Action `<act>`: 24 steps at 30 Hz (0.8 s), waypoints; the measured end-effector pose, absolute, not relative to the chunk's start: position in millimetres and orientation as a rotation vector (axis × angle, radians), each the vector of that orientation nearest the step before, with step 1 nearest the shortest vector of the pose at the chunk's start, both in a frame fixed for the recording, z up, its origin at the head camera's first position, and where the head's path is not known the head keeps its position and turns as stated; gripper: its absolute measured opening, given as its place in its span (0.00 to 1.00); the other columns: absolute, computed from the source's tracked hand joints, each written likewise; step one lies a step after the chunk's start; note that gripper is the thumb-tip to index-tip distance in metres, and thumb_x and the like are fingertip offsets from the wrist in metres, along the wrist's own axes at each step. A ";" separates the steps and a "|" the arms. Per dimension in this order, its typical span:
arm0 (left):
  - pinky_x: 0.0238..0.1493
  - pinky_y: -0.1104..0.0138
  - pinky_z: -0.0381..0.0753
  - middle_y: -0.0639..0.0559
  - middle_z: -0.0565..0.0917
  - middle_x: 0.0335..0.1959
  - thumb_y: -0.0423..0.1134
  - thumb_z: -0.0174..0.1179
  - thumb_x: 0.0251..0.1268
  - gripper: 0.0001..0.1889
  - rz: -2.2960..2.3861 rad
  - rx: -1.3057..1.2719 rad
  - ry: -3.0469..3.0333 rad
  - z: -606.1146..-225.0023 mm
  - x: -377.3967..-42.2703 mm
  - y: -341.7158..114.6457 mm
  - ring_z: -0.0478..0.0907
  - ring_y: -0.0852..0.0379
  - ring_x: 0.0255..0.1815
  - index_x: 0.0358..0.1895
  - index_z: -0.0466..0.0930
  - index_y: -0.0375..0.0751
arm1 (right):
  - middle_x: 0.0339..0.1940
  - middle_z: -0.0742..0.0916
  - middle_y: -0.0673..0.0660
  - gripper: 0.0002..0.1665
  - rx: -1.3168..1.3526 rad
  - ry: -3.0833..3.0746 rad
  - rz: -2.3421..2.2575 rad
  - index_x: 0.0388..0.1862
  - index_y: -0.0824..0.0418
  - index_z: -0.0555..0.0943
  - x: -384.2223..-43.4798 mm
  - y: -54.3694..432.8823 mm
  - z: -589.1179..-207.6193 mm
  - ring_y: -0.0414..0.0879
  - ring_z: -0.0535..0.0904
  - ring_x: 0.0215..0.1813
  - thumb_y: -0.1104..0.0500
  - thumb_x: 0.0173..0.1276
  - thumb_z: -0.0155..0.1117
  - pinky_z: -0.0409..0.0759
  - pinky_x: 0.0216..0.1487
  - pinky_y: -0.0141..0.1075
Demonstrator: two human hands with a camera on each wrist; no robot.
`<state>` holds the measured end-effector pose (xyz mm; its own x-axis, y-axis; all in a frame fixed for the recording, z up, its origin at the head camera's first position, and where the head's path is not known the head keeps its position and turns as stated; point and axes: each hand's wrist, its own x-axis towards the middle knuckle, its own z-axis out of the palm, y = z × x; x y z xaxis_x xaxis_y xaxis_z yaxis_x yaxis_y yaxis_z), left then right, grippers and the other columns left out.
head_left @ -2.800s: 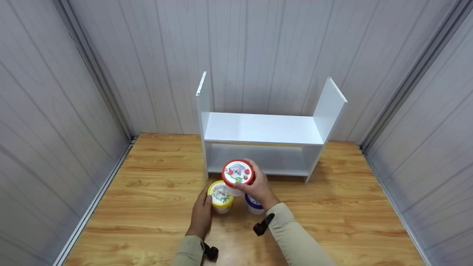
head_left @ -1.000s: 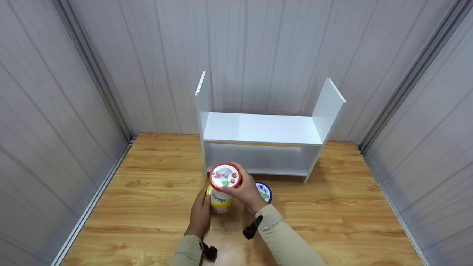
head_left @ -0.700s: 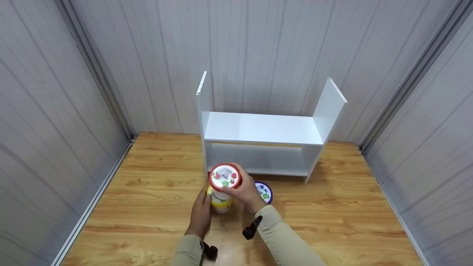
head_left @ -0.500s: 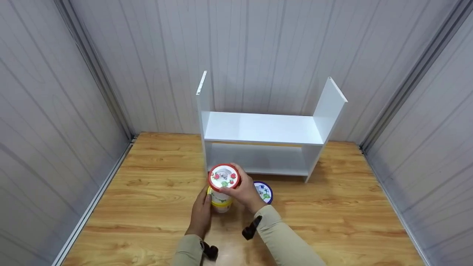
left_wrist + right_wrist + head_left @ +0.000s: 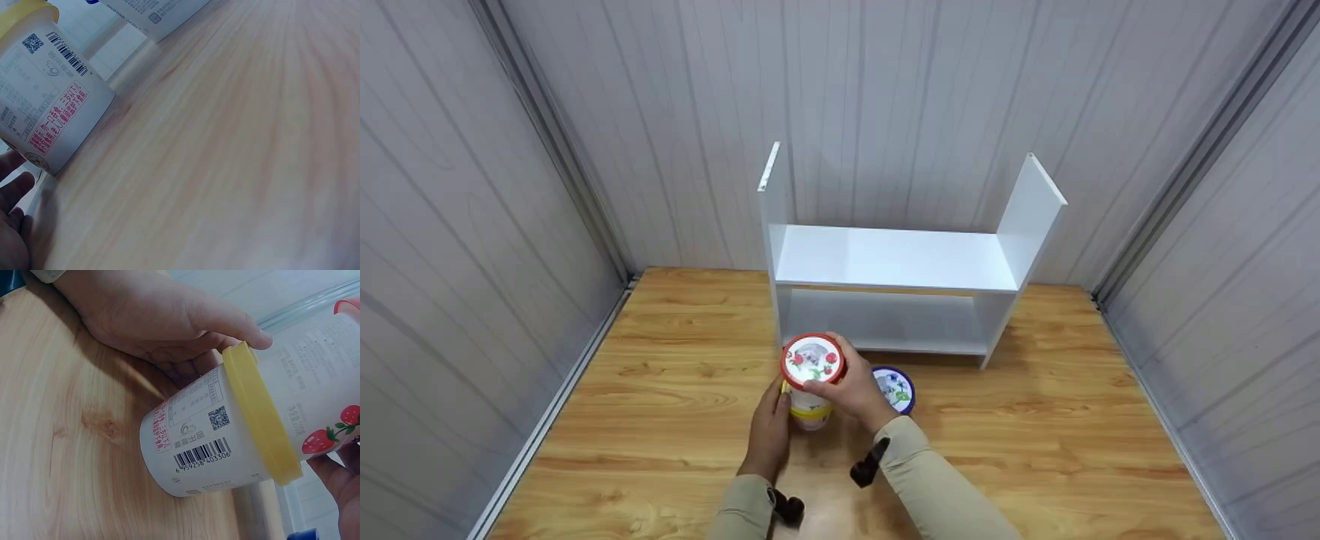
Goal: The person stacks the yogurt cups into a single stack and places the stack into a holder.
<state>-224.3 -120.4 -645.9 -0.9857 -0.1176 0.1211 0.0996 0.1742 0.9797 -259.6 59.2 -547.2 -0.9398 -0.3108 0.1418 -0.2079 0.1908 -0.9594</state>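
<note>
A white tub with a red lid (image 5: pixel 813 360), strawberries printed on its side, is stacked upright on a yellow-lidded tub (image 5: pixel 810 418). My right hand (image 5: pixel 855 386) grips the red-lidded tub from the right, thumb in front and fingers behind. In the right wrist view, its base meets the yellow lid (image 5: pixel 259 413). The left hand (image 5: pixel 769 435) holds the left side of the yellow-lidded tub, its thumb by the lid. That lower tub stands on the wooden surface. Just right of the right hand is a blue-lidded tub (image 5: pixel 894 388), partly hidden by it.
A white two-level shelf unit (image 5: pixel 896 259) with upright side panels stands behind the tubs, close to its front edge. Pale panelled walls (image 5: pixel 697 135) enclose the back and both sides. Wooden floor (image 5: pixel 660 405) stretches left and right of the tubs.
The right hand has carried the red-lidded tub leftward and set it over the yellow-lidded one, uncovering the blue lid. Over the last second both hands have barely moved.
</note>
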 end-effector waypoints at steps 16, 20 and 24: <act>0.78 0.45 0.54 0.50 0.65 0.78 0.55 0.42 0.83 0.30 -1.925 0.027 -2.284 -646.3 -226.0 -119.5 0.56 0.48 0.79 0.80 0.58 0.49 | 0.73 0.73 0.56 0.63 -0.390 2.326 -1.858 0.81 0.48 0.57 -259.2 54.4 -546.8 0.53 0.70 0.72 0.38 0.53 0.81 0.69 0.72 0.54; 0.78 0.45 0.54 0.50 0.65 0.78 0.56 0.41 0.82 0.30 -1.918 0.033 -2.292 -646.8 -226.5 -119.8 0.56 0.47 0.79 0.80 0.58 0.49 | 0.74 0.72 0.56 0.63 -0.382 2.320 -1.862 0.81 0.46 0.57 -259.6 54.5 -548.1 0.54 0.69 0.73 0.38 0.52 0.81 0.69 0.72 0.55; 0.78 0.47 0.54 0.52 0.65 0.78 0.58 0.41 0.81 0.31 -1.922 0.049 -2.302 -647.7 -226.9 -120.1 0.56 0.50 0.79 0.80 0.58 0.51 | 0.74 0.72 0.55 0.65 -0.374 2.306 -1.863 0.81 0.44 0.57 -259.9 54.8 -549.0 0.54 0.69 0.73 0.35 0.49 0.82 0.69 0.72 0.55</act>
<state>-226.9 -120.1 -647.7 -0.9894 -0.1155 0.0877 0.0657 0.1824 0.9810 -259.9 54.8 -549.0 -0.9570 -0.2877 0.0372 -0.0968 0.1960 -0.9758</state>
